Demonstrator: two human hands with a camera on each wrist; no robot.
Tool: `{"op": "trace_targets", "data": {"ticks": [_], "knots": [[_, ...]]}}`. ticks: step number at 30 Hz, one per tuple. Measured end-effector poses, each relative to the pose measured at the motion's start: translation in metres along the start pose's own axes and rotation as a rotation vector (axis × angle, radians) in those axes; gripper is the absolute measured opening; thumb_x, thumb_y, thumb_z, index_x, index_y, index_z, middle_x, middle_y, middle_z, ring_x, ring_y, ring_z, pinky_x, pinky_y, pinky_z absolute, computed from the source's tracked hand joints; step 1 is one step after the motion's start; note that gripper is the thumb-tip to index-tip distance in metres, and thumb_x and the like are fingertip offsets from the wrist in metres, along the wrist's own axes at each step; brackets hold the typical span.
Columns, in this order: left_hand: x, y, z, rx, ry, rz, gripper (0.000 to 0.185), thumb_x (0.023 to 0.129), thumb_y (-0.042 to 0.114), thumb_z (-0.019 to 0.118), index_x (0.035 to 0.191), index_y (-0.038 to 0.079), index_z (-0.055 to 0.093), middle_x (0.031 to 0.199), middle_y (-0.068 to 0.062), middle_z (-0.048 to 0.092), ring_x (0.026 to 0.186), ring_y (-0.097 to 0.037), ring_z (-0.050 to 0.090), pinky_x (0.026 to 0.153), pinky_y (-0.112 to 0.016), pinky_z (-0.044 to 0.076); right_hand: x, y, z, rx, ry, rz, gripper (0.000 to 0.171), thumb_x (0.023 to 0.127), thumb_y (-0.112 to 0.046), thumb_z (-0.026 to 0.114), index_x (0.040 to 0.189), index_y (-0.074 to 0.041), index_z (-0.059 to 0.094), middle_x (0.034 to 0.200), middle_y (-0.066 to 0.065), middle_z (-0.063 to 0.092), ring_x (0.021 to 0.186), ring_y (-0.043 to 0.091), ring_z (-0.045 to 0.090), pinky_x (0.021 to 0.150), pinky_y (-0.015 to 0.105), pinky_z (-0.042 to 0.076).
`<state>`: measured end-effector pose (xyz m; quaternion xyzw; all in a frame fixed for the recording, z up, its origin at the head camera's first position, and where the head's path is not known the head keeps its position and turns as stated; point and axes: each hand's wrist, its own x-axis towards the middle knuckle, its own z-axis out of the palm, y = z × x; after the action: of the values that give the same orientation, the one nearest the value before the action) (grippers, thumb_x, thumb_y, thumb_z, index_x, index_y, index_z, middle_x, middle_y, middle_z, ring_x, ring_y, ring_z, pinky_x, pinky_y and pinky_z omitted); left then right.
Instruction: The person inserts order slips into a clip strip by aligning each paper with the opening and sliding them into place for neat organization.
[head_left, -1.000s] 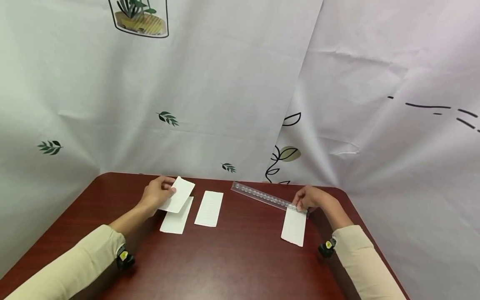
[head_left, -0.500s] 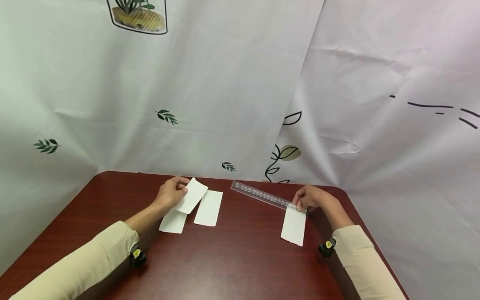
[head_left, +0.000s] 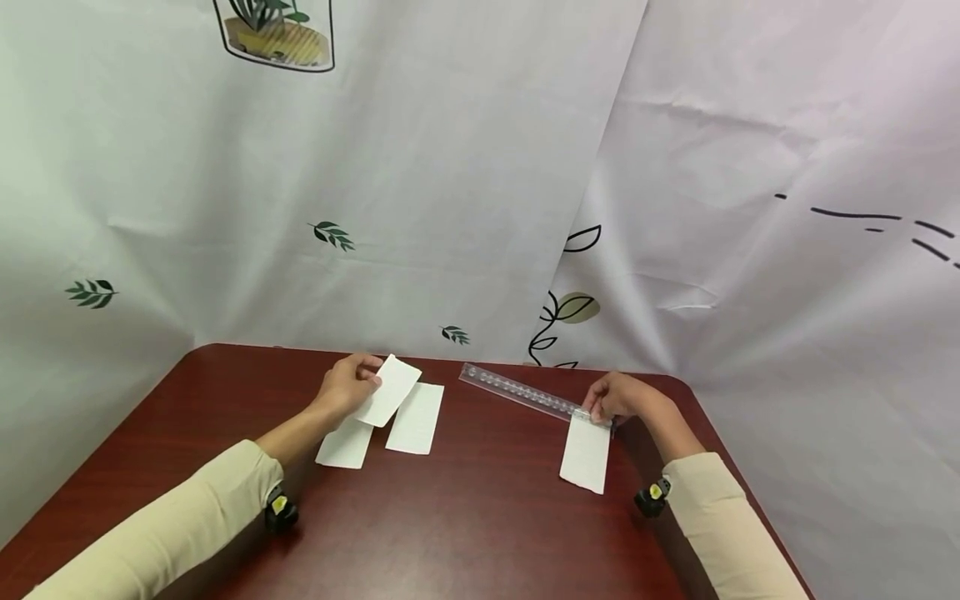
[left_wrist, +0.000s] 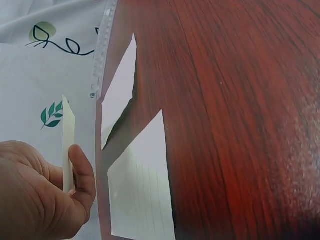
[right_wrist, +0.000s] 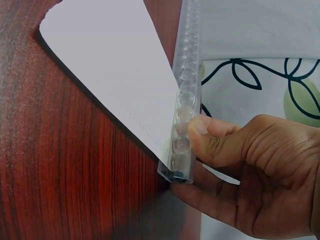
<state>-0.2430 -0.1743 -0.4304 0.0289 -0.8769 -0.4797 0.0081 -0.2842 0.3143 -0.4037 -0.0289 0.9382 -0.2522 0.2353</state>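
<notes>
Head view: at the far left of a glossy, dark red-brown, wood-grained table (head_left: 480, 533), your left hand (head_left: 345, 388) pinches a plain white rectangular paper card (head_left: 392, 392) between thumb and fingers. At the far right, your right hand (head_left: 619, 397) pinches the right end of a long, narrow, clear plastic strip lined with round bubbles (head_left: 517, 392), thumb above and fingers below. A white paper rectangle with an uneven near edge (head_left: 586, 458) extends from that end toward the near side; whether its far edge sits inside the plastic or merely beneath it, you cannot tell here. Two more white sheets lie on the tabletop to the left: a left sheet (head_left: 344, 445), partly hidden in this view by the pinched card, and a right sheet (head_left: 416, 419) just beside it. The left wrist view shows the card nearly edge-on and raised off the wood, well apart from the strip. Good handling here, by judgement, means a light pinch at the card's border so the thin paper does not bend, and enough height to avoid dragging the two sheets below. On the right, a steady pinch would best guard against the strip twisting away from its paper; squeezing harder could crease it.
</notes>
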Motion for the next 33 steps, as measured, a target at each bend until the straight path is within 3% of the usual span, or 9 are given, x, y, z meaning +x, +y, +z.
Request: {"op": "trace_targets", "data": {"ticks": [19, 22, 27, 33], "knots": [[-0.001, 0.014, 0.013, -0.016, -0.024, 0.001, 0.038, 0.105, -0.003, 0.068, 0.143, -0.002, 0.069, 0.111, -0.017, 0.072, 0.097, -0.026, 0.065, 0.075, -0.027, 0.05, -0.003, 0.0, 0.001, 0.001, 0.002, -0.02, 0.012, 0.099, 0.004, 0.078, 0.102, -0.006, 0.083, 0.086, 0.0, 0.07, 0.084, 0.016, 0.063, 0.077, 0.037, 0.062], [0.004, 0.01, 0.019, -0.025, -0.047, -0.003, 0.038, 0.106, -0.002, 0.068, 0.144, -0.002, 0.068, 0.11, -0.016, 0.071, 0.096, -0.026, 0.064, 0.075, -0.029, 0.052, -0.004, 0.001, 0.002, 0.002, 0.0, -0.024, 0.012, 0.099, 0.004, 0.078, 0.103, -0.006, 0.083, 0.087, 0.0, 0.071, 0.084, 0.016, 0.064, 0.077, 0.037, 0.062], [0.028, -0.012, 0.038, -0.019, -0.056, 0.026, 0.038, 0.103, 0.002, 0.073, 0.141, 0.002, 0.07, 0.103, -0.011, 0.071, 0.09, -0.025, 0.063, 0.071, -0.033, 0.052, -0.003, 0.002, 0.001, -0.005, -0.002, -0.022, 0.012, 0.1, 0.003, 0.078, 0.104, -0.007, 0.083, 0.09, 0.001, 0.074, 0.085, 0.016, 0.065, 0.078, 0.038, 0.063], [0.027, -0.004, 0.054, -0.038, -0.077, 0.034, 0.037, 0.101, 0.0, 0.074, 0.137, 0.003, 0.072, 0.101, -0.013, 0.076, 0.093, -0.026, 0.068, 0.077, -0.035, 0.055, 0.0, 0.001, 0.0, -0.009, 0.002, -0.012, 0.012, 0.1, 0.003, 0.078, 0.104, -0.007, 0.083, 0.092, 0.002, 0.073, 0.086, 0.016, 0.064, 0.079, 0.038, 0.063]]}}
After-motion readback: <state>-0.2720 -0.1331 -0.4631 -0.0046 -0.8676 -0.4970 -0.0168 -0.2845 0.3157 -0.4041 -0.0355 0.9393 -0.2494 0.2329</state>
